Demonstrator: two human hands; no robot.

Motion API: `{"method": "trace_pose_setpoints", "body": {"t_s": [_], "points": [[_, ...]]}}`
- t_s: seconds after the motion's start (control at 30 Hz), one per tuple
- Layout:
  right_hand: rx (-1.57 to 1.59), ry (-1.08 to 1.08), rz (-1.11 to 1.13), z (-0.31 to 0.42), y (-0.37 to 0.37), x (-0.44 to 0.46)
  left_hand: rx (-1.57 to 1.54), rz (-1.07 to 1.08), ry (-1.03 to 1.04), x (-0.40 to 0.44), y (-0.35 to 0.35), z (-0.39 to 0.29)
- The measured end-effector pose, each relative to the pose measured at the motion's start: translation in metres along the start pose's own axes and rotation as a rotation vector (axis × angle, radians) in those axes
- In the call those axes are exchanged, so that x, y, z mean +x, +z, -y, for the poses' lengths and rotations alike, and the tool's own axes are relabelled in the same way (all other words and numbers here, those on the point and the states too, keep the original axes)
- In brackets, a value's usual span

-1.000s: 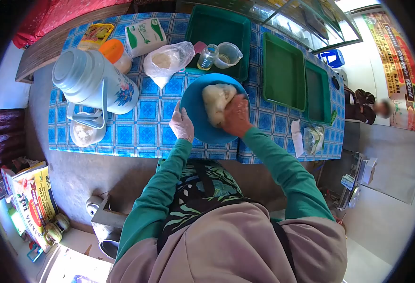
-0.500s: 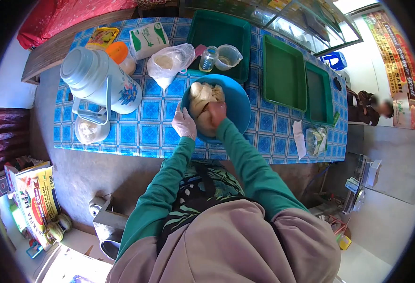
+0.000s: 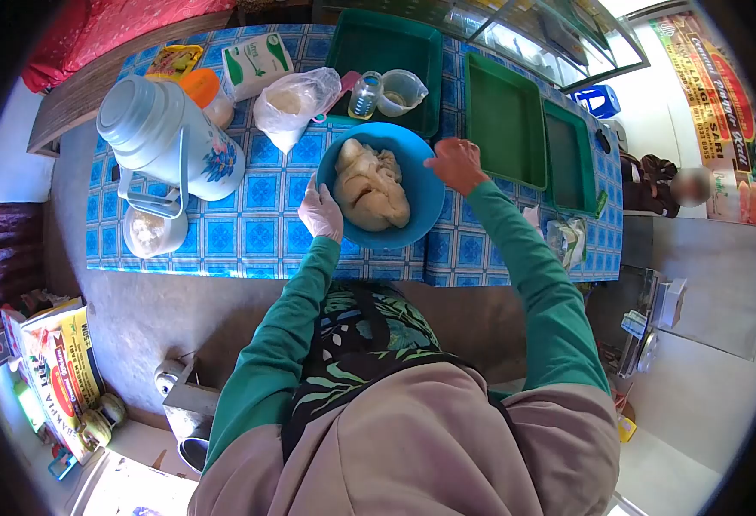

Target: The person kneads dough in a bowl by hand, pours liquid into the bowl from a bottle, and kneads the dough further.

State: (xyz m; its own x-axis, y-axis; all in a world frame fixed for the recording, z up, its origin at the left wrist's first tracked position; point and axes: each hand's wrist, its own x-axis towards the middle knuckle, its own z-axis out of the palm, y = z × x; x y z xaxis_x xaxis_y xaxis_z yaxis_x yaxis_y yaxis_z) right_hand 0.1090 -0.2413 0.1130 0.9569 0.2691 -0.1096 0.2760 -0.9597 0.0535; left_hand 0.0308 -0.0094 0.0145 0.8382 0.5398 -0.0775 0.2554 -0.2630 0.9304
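Note:
A large lump of pale dough (image 3: 373,191) lies folded and uneven in a round blue bowl (image 3: 425,206) near the table's front edge. At the bowl's left rim is my left hand (image 3: 320,211), in a thin whitish glove, gripping the side. My right hand (image 3: 457,165) is at the opposite rim, off the dough, with curled fingers meeting the bowl's edge. Behind the bowl, a clear glass jar (image 3: 365,95) and a plastic measuring jug (image 3: 402,92) stand by a dark green tray (image 3: 429,52). A plastic bag of white powder (image 3: 290,107) sits to their left.
On the left stand a big pale-blue flask (image 3: 171,142) and a white tub (image 3: 156,234). A green-and-white pack (image 3: 256,64) and an orange-lidded container (image 3: 206,89) are behind. Green trays (image 3: 505,120) lie right, near a glass case (image 3: 558,43). A person (image 3: 653,182) is at far right.
My right hand has come out of the dough and moved right to the bowl's rim. My left hand stays at the left side. The whole view has shifted slightly.

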Motion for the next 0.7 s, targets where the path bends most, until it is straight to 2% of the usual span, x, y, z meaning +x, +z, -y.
{"method": "trace_pose_setpoints", "body": {"t_s": [0.07,0.13,0.23,0.3,0.37,0.43,0.57,0.63,0.67,0.7], "points": [[-0.077,-0.079,0.03,-0.001,0.017,0.007,-0.015,-0.016,0.008,0.001,-0.003,0.001],[-0.004,-0.092,-0.072,-0.013,0.037,0.014,0.066,0.029,-0.049,0.0,-0.005,-0.005],[0.117,-0.162,-0.181,0.006,0.013,0.01,0.057,0.019,-0.062,-0.001,-0.005,-0.007],[0.567,-0.149,0.104,0.04,0.001,-0.002,0.087,0.012,-0.059,-0.001,-0.006,-0.009],[0.337,-0.651,-0.073,0.068,0.038,-0.011,0.039,0.022,-0.052,0.0,-0.007,-0.008],[-0.359,-0.885,-0.158,0.099,0.029,-0.025,0.054,0.023,-0.054,0.001,-0.006,-0.005],[-0.161,-0.779,-0.162,0.112,0.083,-0.005,0.107,0.046,-0.049,0.002,-0.005,-0.003],[-0.287,-0.647,0.021,0.12,0.086,0.001,0.136,0.062,-0.05,0.0,-0.006,-0.002],[-0.283,-0.647,0.021,0.124,0.093,0.002,0.122,0.039,-0.02,-0.001,-0.004,0.001],[-0.172,-0.5,0.05,0.129,0.101,0.007,0.103,0.011,0.017,0.001,-0.002,0.002]]}}
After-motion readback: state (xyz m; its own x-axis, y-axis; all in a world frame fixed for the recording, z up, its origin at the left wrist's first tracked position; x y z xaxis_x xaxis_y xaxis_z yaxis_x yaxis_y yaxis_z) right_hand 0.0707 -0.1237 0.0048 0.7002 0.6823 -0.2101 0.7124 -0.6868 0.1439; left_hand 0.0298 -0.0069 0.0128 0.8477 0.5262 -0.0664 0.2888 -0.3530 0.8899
